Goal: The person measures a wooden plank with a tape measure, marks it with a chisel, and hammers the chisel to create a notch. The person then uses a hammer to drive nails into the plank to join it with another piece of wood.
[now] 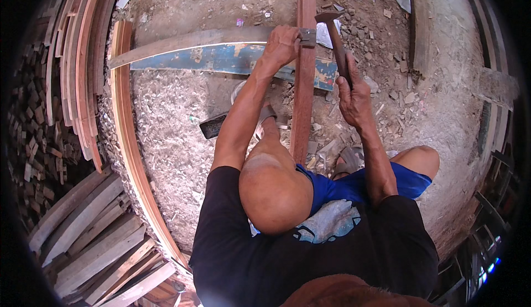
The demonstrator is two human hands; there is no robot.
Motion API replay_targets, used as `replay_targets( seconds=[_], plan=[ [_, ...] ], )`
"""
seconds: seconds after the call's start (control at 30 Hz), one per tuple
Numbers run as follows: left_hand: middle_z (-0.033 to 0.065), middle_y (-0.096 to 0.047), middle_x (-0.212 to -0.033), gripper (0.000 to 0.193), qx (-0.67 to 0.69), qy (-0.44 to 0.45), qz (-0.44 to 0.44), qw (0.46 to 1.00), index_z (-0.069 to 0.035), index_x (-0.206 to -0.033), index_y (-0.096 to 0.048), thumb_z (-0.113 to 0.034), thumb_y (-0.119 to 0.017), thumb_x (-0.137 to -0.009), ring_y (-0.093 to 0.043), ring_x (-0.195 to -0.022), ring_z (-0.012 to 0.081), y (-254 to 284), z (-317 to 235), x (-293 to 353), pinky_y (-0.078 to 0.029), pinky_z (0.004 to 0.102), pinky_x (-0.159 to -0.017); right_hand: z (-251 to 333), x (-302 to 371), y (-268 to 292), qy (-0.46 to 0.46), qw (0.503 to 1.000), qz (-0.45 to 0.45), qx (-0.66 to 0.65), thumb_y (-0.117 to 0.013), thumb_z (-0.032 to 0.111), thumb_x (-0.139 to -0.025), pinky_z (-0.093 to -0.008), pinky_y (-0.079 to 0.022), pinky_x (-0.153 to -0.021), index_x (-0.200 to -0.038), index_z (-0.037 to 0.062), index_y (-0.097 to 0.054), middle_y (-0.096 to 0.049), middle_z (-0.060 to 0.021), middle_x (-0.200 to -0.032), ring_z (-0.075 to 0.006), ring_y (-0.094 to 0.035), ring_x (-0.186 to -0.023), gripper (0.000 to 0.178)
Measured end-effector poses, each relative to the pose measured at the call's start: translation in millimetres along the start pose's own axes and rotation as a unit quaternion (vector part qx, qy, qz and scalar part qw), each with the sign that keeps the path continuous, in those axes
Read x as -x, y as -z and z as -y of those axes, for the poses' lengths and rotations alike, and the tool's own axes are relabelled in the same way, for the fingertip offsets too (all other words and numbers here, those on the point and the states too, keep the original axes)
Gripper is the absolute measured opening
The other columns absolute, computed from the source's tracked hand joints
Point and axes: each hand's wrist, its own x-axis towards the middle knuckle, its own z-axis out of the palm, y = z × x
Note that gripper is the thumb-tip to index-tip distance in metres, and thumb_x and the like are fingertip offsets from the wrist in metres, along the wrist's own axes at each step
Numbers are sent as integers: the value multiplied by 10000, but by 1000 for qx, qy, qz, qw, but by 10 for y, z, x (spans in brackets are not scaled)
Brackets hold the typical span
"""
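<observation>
My right hand (355, 97) is wrapped round the handle of a hammer (339, 47), its metal head raised to the right of the upright beam. My left hand (283, 44) is closed over the end of a long grey-brown plank (210, 37). At its fingertips is a thin dark nail (304, 39), which the fingers seem to pinch. The plank lies across a reddish wooden beam (304, 102) running away from me between my legs. Its left end rests on a pale timber (123, 86). What is under my left palm is hidden.
A worn blue board (215, 58) lies below the plank. A black tray-like object (213, 125) sits left of my foot. Stacked planks (83, 58) and wood offcuts (38, 146) fill the left side. Rubble (381, 47) and shavings cover the ground; another timber (420, 30) lies right.
</observation>
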Motion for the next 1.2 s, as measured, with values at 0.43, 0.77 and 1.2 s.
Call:
replay_targets(
  seconds=[0.43,0.77,1.2],
  plan=[
    [209,-679,-883,145,-2,-16,-21,1000,-33,-951,-703,-34,-735,-810,-661,-867,451,-103,93,131,-537,543,-784,-15,2,-98,93,991,-92,-14,-585,94,-1024,-503,-571,-799,-1690,188,-289,-729,-274,-995,-446,-735,-873,735],
    [212,-678,-898,128,14,-23,-22,999,-46,-935,-698,-29,-721,-810,-653,-902,460,-65,-60,-89,-528,548,-794,-349,-33,-58,110,988,-27,109,-572,136,-1051,-504,-571,-772,-1699,273,-270,-732,-254,-961,-422,-738,-842,728],
    [222,-670,-911,148,50,66,8,997,-20,-945,-678,-135,-727,-864,-655,-935,457,113,-180,-264,-523,529,-850,-321,150,-89,-95,987,-13,-129,-516,153,-1092,-289,-493,-663,-1704,225,-310,-582,-29,-888,-102,-527,-721,649]
  ],
)
